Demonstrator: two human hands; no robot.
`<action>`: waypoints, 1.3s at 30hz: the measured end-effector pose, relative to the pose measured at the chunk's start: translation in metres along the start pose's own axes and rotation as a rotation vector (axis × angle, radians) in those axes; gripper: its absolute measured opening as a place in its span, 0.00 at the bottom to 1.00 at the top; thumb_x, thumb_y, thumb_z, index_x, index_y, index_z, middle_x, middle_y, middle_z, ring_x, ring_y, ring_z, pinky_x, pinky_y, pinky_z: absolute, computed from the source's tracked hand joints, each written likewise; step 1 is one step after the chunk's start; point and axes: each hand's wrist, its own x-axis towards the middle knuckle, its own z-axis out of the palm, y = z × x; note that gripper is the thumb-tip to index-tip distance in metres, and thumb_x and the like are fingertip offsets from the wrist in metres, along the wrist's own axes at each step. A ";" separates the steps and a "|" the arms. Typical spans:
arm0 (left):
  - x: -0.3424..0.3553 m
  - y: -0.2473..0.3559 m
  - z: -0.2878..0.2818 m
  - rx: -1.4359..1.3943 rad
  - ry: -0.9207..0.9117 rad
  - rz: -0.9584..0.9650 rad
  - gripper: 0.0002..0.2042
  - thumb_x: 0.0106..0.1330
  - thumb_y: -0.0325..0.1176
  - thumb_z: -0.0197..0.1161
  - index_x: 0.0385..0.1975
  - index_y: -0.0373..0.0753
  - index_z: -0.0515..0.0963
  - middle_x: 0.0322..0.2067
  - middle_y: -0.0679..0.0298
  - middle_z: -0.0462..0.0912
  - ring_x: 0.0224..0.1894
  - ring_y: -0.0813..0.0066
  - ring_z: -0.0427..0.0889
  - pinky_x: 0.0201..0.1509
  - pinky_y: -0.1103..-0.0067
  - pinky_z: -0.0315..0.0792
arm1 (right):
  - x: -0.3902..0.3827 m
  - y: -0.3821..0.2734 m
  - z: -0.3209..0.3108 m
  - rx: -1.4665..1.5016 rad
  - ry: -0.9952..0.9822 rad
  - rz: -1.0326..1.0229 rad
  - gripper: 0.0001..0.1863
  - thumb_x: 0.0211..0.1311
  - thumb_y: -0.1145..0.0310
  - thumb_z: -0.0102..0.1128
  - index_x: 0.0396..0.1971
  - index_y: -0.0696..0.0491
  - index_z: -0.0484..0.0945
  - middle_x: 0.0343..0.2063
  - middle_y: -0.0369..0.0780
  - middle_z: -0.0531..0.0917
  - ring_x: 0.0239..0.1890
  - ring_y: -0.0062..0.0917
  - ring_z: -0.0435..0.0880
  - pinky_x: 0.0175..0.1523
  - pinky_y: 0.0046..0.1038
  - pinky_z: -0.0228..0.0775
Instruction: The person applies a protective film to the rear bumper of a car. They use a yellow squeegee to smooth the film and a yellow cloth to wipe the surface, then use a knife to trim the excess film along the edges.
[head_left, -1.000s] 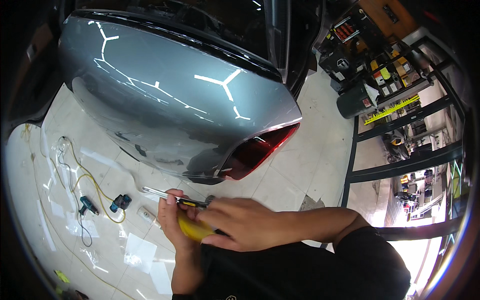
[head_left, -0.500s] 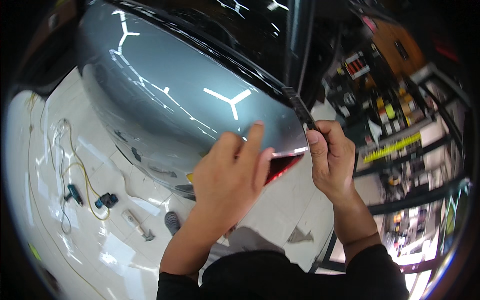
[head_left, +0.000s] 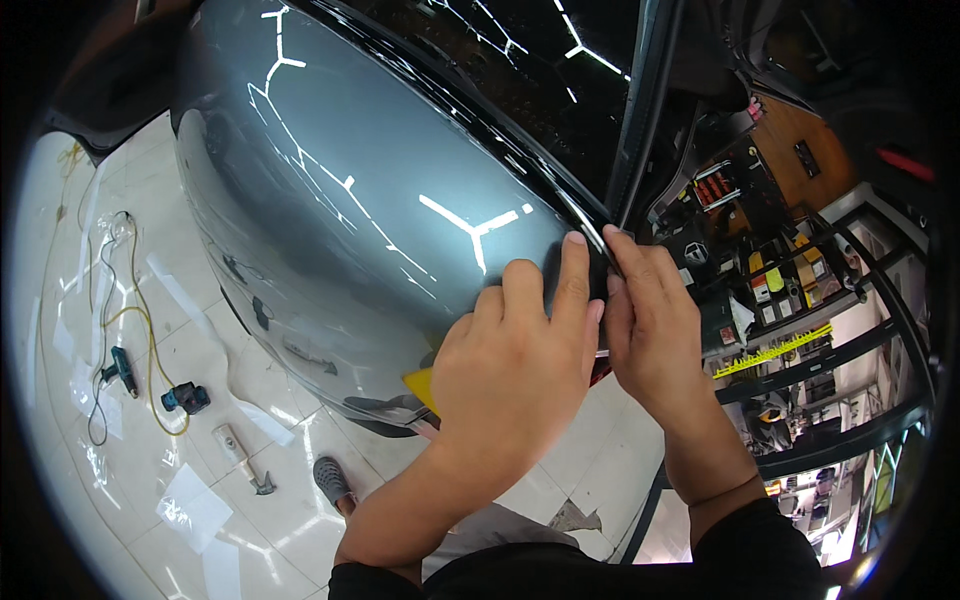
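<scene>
A glossy grey-blue car door (head_left: 390,170) stands tilted across the view, with a black trim strip (head_left: 560,195) along its window edge. My left hand (head_left: 510,350) lies with fingers stretched on the panel's right end, index fingertip by the trim. Beside its little-finger side shows a yellow piece (head_left: 420,388); whether the hand holds it I cannot tell. At the door's upper right corner my right hand (head_left: 655,330) is closed around the trim's end, fingertips pressing along it. The end itself is mostly hidden. A bit of red shows between the hands, below the corner.
On the pale tiled floor (head_left: 330,420) lie a green-and-black power drill (head_left: 122,372), a dark blue-black tool (head_left: 186,398), a hammer (head_left: 240,460), a yellow cord (head_left: 150,340) and white sheets (head_left: 190,505). Shelving with tools (head_left: 775,290) stands to the right.
My left hand has moved right, to the door's corner. The trim end, raised in my right hand before, now sits against the door edge, and the right fingertips reach higher along it.
</scene>
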 end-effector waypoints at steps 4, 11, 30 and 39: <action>-0.002 -0.002 0.001 -0.001 -0.003 0.016 0.23 0.62 0.42 0.66 0.58 0.45 0.78 0.29 0.65 0.67 0.26 0.71 0.74 0.25 0.76 0.70 | -0.001 0.000 -0.001 -0.020 -0.019 0.000 0.21 0.61 0.81 0.58 0.55 0.57 0.73 0.36 0.43 0.79 0.31 0.37 0.82 0.33 0.32 0.76; -0.006 -0.004 0.000 0.003 0.022 0.027 0.23 0.61 0.41 0.66 0.57 0.44 0.78 0.29 0.65 0.68 0.26 0.72 0.75 0.26 0.77 0.70 | -0.004 -0.006 -0.001 -0.069 -0.031 -0.028 0.21 0.60 0.81 0.59 0.55 0.57 0.74 0.37 0.43 0.79 0.31 0.35 0.82 0.32 0.31 0.77; -0.009 -0.012 0.001 -0.009 0.044 0.029 0.22 0.61 0.40 0.65 0.55 0.42 0.79 0.29 0.64 0.68 0.26 0.70 0.75 0.28 0.76 0.71 | 0.004 -0.021 -0.012 -0.295 -0.136 -0.025 0.24 0.52 0.79 0.64 0.52 0.55 0.79 0.28 0.39 0.73 0.27 0.31 0.78 0.31 0.31 0.72; -0.013 -0.016 0.005 -0.040 0.090 0.089 0.18 0.59 0.38 0.66 0.49 0.40 0.81 0.27 0.65 0.67 0.25 0.71 0.73 0.27 0.76 0.68 | 0.029 -0.026 -0.037 -0.408 -0.200 -0.146 0.22 0.48 0.78 0.65 0.48 0.54 0.80 0.24 0.37 0.73 0.29 0.29 0.77 0.31 0.32 0.70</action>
